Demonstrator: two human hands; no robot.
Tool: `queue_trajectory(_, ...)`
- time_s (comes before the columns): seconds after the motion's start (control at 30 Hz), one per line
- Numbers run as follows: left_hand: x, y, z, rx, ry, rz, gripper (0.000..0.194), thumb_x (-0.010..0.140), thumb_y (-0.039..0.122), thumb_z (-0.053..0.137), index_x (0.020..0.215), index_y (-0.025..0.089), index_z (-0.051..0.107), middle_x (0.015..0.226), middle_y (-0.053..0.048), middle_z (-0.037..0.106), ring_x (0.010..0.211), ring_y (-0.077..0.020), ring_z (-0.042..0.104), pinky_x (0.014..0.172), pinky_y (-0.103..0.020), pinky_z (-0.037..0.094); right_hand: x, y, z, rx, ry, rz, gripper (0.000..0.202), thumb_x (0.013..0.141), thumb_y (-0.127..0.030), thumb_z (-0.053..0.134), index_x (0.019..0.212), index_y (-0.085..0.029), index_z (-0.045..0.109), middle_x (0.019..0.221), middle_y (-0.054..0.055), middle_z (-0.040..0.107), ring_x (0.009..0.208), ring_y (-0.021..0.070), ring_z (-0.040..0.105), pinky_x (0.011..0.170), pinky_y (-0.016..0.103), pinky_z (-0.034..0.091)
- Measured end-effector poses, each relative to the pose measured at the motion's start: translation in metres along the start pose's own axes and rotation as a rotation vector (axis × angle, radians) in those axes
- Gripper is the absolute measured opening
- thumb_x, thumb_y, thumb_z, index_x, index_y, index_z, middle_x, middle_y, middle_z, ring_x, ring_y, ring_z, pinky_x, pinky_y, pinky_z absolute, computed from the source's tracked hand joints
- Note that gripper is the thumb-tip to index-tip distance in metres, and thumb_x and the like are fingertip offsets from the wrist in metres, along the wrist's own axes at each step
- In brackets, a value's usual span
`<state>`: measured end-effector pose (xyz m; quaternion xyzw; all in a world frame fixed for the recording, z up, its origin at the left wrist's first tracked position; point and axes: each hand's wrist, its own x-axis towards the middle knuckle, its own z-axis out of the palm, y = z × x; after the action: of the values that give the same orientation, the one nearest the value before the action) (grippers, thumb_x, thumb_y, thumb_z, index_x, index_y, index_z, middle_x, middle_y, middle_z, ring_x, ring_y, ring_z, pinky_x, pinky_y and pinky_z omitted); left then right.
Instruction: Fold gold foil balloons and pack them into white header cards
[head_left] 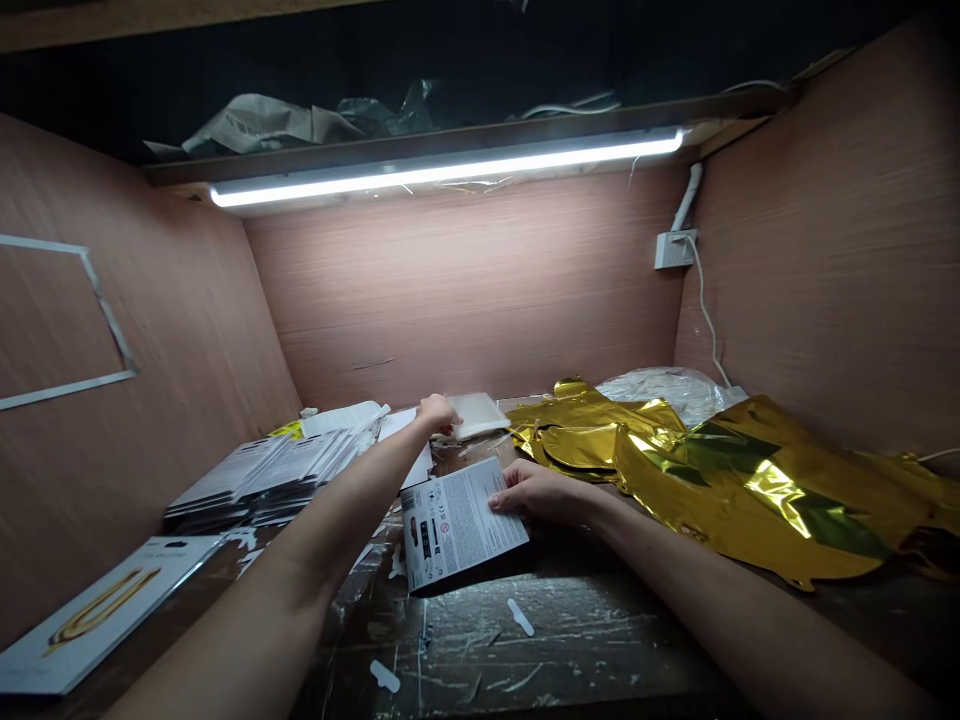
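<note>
My right hand [521, 490] grips the right edge of a printed card packet [465, 525], tilted above the dark table, with small text and a barcode facing up. Farther back, my left hand [439, 413] reaches to the left edge of a pale, translucent flat stack [476, 415]; its fingers are bent together, and what they hold is too small to make out. Gold foil sheets [720, 470] lie just right of my right hand.
Stacked printed packets [277, 465] stand at the left, with a white packet showing a gold shape [112, 605] nearer. White hang-tab pieces [520, 617] lie on the scratched table [465, 660]. Clear plastic [667, 390] sits behind the foil. A lit tube [450, 168] hangs overhead.
</note>
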<state>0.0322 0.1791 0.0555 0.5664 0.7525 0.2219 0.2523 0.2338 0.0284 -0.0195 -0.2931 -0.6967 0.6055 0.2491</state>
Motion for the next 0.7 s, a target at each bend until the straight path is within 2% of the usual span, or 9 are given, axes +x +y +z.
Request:
queue_trajectory(0.17, 0.003, -0.003, -0.018, -0.278, -0.019, -0.029, 0.039, 0.097, 0.035, 0.065, 0.130, 0.014, 0.060, 0.129, -0.013, 0.062, 0.109, -0.0258, 0.065, 0.091, -0.046, 0.057, 0.002, 0.000, 0.000, 0.038, 0.012, -0.011, 0.024, 0.068, -0.033, 0.077, 0.069, -0.012, 0.065, 0.054, -0.002, 0.055, 0.043, 0.0093, 0.049, 0.040, 0.021, 0.040)
queue_trajectory(0.3, -0.009, -0.017, -0.038, -0.600, -0.054, 0.049, 0.039, 0.097, 0.035, 0.065, 0.129, 0.014, 0.060, 0.129, -0.013, 0.062, 0.109, -0.0256, 0.065, 0.091, -0.046, 0.057, 0.001, -0.004, -0.001, 0.070, 0.120, -0.011, 0.023, 0.070, -0.032, 0.076, 0.069, -0.012, 0.065, 0.055, 0.000, 0.060, 0.043, 0.0100, 0.051, 0.039, 0.022, 0.041)
queue_trajectory(0.4, -0.028, -0.036, -0.052, -0.808, -0.108, 0.100, 0.038, 0.098, 0.036, 0.065, 0.130, 0.015, 0.060, 0.129, -0.013, 0.062, 0.109, -0.0254, 0.065, 0.091, -0.046, 0.057, 0.001, -0.008, -0.002, 0.131, 0.229, -0.005, 0.026, 0.070, -0.035, 0.078, 0.077, -0.012, 0.067, 0.063, 0.003, 0.067, 0.049, 0.0134, 0.059, 0.043, 0.023, 0.045)
queue_trajectory(0.47, -0.045, -0.053, -0.058, -0.928, -0.139, 0.131, 0.035, 0.098, 0.033, 0.065, 0.127, 0.014, 0.061, 0.126, -0.012, 0.064, 0.105, -0.0237, 0.066, 0.088, -0.043, 0.059, 0.001, -0.009, -0.002, 0.169, 0.256, -0.053, 0.032, 0.067, -0.039, 0.081, 0.079, -0.012, 0.068, 0.067, 0.004, 0.068, 0.055, 0.0146, 0.061, 0.047, 0.025, 0.048)
queue_trajectory(0.53, -0.063, -0.071, -0.061, -1.036, -0.150, 0.161, 0.021, 0.096, 0.016, 0.064, 0.117, 0.011, 0.063, 0.111, -0.011, 0.068, 0.093, -0.0174, 0.069, 0.082, -0.032, 0.060, 0.001, -0.009, -0.002, 0.195, 0.253, -0.120, 0.038, 0.065, -0.043, 0.084, 0.079, -0.011, 0.069, 0.069, 0.005, 0.069, 0.059, 0.0150, 0.062, 0.053, 0.026, 0.049)
queue_trajectory(0.6, -0.081, -0.087, -0.060, -1.122, -0.169, 0.188, 0.019, 0.092, 0.000, 0.062, 0.108, 0.010, 0.062, 0.096, -0.010, 0.071, 0.081, -0.0132, 0.071, 0.074, -0.023, 0.060, 0.001, -0.008, -0.003, 0.199, 0.242, -0.158, 0.041, 0.063, -0.046, 0.085, 0.077, -0.011, 0.070, 0.070, 0.006, 0.069, 0.060, 0.0150, 0.062, 0.055, 0.026, 0.048)
queue_trajectory(0.7, -0.106, -0.105, -0.053, -1.222, -0.197, 0.225, 0.017, 0.092, -0.003, 0.061, 0.101, 0.012, 0.060, 0.088, -0.010, 0.072, 0.078, -0.0145, 0.074, 0.072, -0.023, 0.061, 0.000, -0.006, -0.004, 0.147, 0.188, -0.136, 0.043, 0.064, -0.048, 0.086, 0.076, -0.010, 0.070, 0.069, 0.005, 0.069, 0.061, 0.0145, 0.061, 0.057, 0.026, 0.045)
